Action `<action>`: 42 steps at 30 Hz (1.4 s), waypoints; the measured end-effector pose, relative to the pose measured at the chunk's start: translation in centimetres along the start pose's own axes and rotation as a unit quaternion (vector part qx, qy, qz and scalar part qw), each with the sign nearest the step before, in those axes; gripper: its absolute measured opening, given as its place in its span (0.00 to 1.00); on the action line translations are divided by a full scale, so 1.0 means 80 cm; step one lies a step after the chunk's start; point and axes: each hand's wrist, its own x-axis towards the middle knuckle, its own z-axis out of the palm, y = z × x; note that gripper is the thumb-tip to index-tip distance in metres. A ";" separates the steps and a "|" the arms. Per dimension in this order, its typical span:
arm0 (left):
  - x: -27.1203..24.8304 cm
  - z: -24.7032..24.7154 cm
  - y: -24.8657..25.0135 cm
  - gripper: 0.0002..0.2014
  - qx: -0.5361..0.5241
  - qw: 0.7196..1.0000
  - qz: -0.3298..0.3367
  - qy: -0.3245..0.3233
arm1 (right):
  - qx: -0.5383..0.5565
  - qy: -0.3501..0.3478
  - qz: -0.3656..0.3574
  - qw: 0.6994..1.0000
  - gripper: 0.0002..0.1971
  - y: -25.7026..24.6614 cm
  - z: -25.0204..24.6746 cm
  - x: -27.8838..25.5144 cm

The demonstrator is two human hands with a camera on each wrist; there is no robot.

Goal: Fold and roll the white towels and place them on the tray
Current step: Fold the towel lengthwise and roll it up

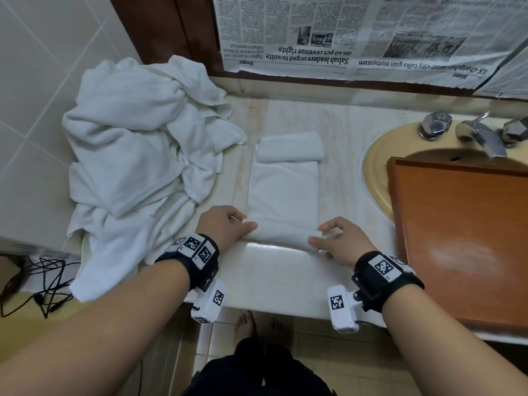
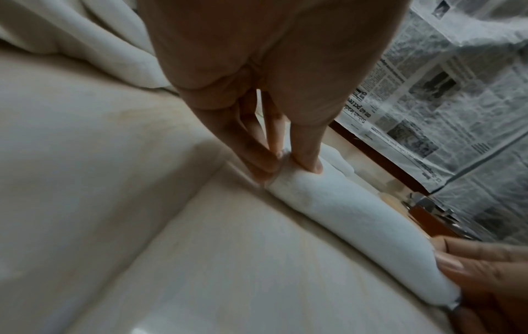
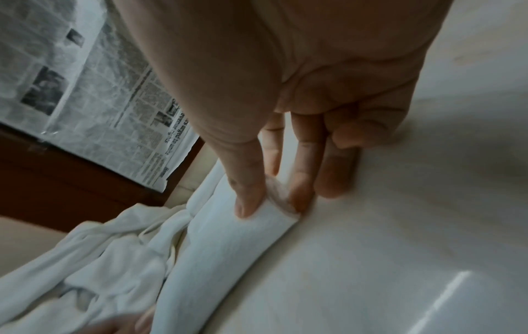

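The left hand (image 1: pixel 225 225) and the right hand (image 1: pixel 340 241) sit at the near edge of the bench (image 1: pixel 274 270). Between them lies the rolled end of a white towel (image 1: pixel 281 234). The left hand pinches the left end of the roll with thumb on top and fingers (image 2: pixel 257 158) at the end. The right hand pinches the right end the same way, with its fingertips (image 3: pixel 300 194) pressed against the open end.

Just past the hands, the flat part of the towel stretches away. At its far end lies a second folded towel (image 1: pixel 290 147), touching it.

Left of the left hand sits a big pile of loose towels (image 1: pixel 137 155). Right of the right hand is the brown tray (image 1: pixel 463 238), resting over the sink (image 1: pixel 377 172). Farther off, a faucet (image 1: pixel 483 135) stands behind the tray, and newspaper (image 1: pixel 357 35) covers the wall.
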 end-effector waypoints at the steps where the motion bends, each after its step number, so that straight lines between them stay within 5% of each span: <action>1: -0.003 0.001 0.002 0.12 -0.005 1.000 0.008 0.005 | -0.011 0.003 -0.014 1.000 0.17 0.001 0.003 -0.003; 9: -0.014 0.009 0.007 0.08 0.125 0.983 0.126 0.041 | -0.133 0.082 -0.146 0.977 0.09 0.012 0.020 -0.023; 15: -0.023 0.008 0.002 0.16 0.248 0.949 0.195 0.004 | -0.311 0.151 -0.294 0.891 0.14 0.033 0.034 -0.024; 22: -0.024 -0.004 0.014 0.22 0.313 0.930 0.190 -0.024 | -0.388 0.099 -0.272 0.875 0.29 0.024 0.029 -0.015; 26: -0.021 -0.003 0.007 0.25 0.322 0.925 0.197 -0.038 | -0.401 0.100 -0.279 0.867 0.27 0.019 0.023 -0.009; 36: -0.027 -0.011 -0.025 0.25 0.315 0.916 0.240 -0.058 | -0.391 0.000 -0.291 0.873 0.20 0.015 0.001 -0.007; 42: -0.030 -0.015 -0.040 0.19 0.173 0.961 0.192 -0.097 | -0.196 -0.032 -0.159 0.967 0.19 0.017 -0.003 -0.012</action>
